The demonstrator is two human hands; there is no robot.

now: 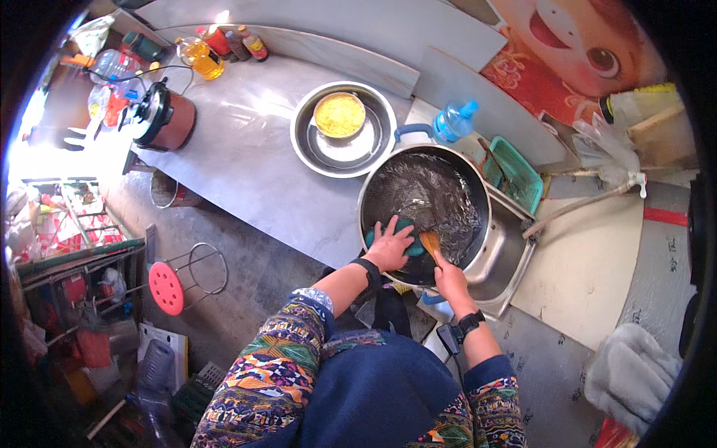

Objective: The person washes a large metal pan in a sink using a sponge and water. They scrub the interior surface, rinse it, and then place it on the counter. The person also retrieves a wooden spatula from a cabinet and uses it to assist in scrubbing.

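Note:
A large dark pan (386,185) with blue handles holds water and rests partly over a steel sink. Inside its near left part, my left hand (390,246) lies with spread fingers on a green scrubbing pad or cloth (413,246). My right hand (451,277) grips a wooden spatula (429,242), whose flat end is in the pan close to the green pad. Touching or nearly touching the pan's upper left is a steel basin (299,120) with a smaller bowl of yellow food (339,115) in it.
Behind the pan stand a blue plastic bottle (451,122) and a green basket (524,173). The sink's edge (518,280) lies right. An electric cooker (168,117) and an oil bottle (200,57) are on the counter. A red-topped stool (166,288) is on the floor at left.

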